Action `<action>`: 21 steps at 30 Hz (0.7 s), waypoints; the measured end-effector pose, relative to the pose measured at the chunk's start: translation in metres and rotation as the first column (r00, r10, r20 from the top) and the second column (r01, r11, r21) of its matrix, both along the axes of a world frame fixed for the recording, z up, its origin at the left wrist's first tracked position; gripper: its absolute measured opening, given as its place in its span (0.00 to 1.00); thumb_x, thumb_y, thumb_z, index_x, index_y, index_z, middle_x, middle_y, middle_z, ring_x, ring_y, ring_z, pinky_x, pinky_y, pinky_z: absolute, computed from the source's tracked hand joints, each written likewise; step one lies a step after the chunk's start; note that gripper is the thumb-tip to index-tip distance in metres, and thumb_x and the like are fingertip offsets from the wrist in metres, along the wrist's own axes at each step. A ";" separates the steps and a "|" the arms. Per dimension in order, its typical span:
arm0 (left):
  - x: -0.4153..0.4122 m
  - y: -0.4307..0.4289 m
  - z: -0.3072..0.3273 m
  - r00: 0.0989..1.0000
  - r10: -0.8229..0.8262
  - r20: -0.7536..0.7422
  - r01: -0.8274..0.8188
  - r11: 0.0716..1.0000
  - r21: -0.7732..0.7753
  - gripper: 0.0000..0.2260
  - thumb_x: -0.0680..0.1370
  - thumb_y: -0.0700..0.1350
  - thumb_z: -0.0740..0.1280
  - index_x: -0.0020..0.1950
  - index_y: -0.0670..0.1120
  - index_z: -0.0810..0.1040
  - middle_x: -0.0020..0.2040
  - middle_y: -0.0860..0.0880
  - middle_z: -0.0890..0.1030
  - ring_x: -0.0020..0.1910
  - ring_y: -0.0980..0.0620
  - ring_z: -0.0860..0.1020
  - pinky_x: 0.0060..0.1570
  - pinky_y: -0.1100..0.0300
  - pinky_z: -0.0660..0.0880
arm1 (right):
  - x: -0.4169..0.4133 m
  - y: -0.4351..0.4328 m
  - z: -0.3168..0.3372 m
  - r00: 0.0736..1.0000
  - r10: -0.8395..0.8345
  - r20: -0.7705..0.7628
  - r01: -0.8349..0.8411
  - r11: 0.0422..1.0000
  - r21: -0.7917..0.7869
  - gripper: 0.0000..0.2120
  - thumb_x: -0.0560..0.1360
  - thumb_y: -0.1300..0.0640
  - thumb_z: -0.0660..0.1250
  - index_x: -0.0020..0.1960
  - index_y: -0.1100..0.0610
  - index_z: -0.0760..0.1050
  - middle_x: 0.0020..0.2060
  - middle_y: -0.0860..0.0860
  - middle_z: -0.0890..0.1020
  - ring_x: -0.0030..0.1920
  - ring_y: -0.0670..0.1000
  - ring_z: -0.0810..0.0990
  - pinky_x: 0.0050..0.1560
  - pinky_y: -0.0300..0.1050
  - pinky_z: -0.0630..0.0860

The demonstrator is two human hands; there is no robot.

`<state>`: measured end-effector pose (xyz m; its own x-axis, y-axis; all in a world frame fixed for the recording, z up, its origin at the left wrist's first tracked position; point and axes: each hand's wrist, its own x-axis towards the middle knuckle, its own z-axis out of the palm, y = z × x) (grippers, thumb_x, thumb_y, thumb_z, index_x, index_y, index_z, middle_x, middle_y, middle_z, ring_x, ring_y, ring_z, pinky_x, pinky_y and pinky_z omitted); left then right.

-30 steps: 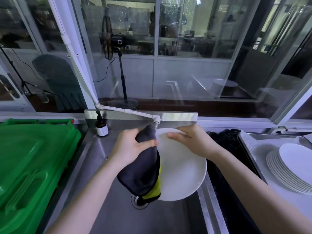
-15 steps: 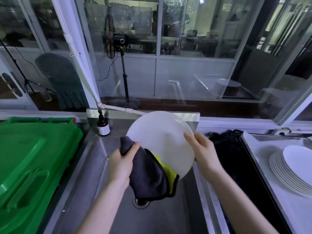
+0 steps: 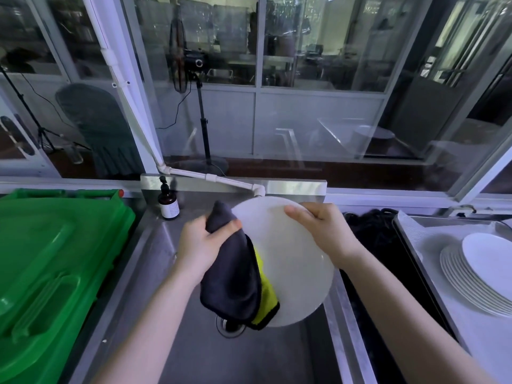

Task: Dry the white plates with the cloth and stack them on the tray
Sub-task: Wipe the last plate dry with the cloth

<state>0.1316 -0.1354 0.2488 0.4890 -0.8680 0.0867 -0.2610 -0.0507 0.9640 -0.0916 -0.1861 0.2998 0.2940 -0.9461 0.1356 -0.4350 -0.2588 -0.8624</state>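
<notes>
While the left hand (image 3: pixel 203 245) is gripping a dark grey cloth (image 3: pixel 235 278) with a yellow inner face, its thumb and fingers are curling round the bunched top of the fabric. The rest of the cloth is hanging below that hand and lying against the left part of a white plate (image 3: pixel 293 261). The right hand (image 3: pixel 324 231) is clamping the same plate at its upper right rim, with the thumb lying across the near face and the fingers hidden behind, so the plate is hanging tilted in the air between the two hands.

Beneath both hands a steel sink (image 3: pixel 249 356) is lying, and its drain (image 3: pixel 231 325) is showing just under the cloth's lower edge. Left of the left hand, a green bin lid (image 3: pixel 55 259) is sitting beside the sink. Right of the right hand, past a black mass (image 3: pixel 371 234) that I cannot make out, a tray (image 3: pixel 432 245) is carrying a stack of white plates (image 3: pixel 482 273), well apart from the held one.

Beyond the left hand a brown pump bottle (image 3: pixel 168 202) is standing at the sink's back corner. A white pipe (image 3: pixel 213 178) is reaching down just behind the plate's top edge. Farther off, behind glass, a fan (image 3: pixel 194 62) is standing on a pole.
</notes>
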 end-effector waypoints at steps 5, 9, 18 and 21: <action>-0.023 0.007 -0.047 0.865 0.319 -0.388 -0.197 0.926 0.323 0.22 0.69 0.65 0.71 0.48 0.47 0.80 0.49 0.44 0.83 0.45 0.47 0.81 0.42 0.55 0.77 | 0.041 0.026 -0.049 0.686 -0.561 0.463 0.476 0.827 0.298 0.24 0.78 0.46 0.67 0.30 0.58 0.67 0.27 0.45 0.69 0.30 0.45 0.67 0.32 0.42 0.64; -0.018 0.015 -0.059 0.835 0.379 -0.399 -0.278 0.916 0.289 0.15 0.72 0.58 0.73 0.46 0.47 0.80 0.44 0.49 0.82 0.42 0.55 0.79 0.32 0.61 0.70 | 0.033 0.029 -0.066 0.828 -0.427 0.365 0.341 0.898 0.277 0.17 0.81 0.47 0.64 0.38 0.56 0.77 0.33 0.47 0.76 0.36 0.47 0.74 0.37 0.43 0.69; 0.012 0.004 0.001 0.976 -0.155 0.155 0.147 0.987 0.063 0.12 0.68 0.52 0.79 0.38 0.49 0.80 0.34 0.55 0.83 0.35 0.60 0.78 0.37 0.61 0.72 | 0.008 -0.012 0.016 0.943 0.210 -0.258 -0.188 0.976 0.107 0.25 0.77 0.41 0.67 0.38 0.64 0.71 0.31 0.51 0.67 0.32 0.48 0.65 0.36 0.44 0.62; 0.013 0.000 0.011 0.937 -0.285 0.204 0.279 0.959 0.056 0.09 0.67 0.53 0.80 0.41 0.55 0.81 0.39 0.61 0.84 0.37 0.68 0.78 0.39 0.70 0.72 | 0.016 -0.004 0.015 0.943 0.215 -0.254 -0.218 0.976 0.016 0.25 0.79 0.44 0.66 0.33 0.59 0.62 0.30 0.52 0.62 0.31 0.49 0.61 0.35 0.46 0.58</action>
<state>0.1445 -0.1353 0.2599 0.1971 -0.9710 0.1355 -0.4625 0.0298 0.8861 -0.0752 -0.1896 0.3145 0.5174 -0.8548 0.0413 -0.5703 -0.3804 -0.7280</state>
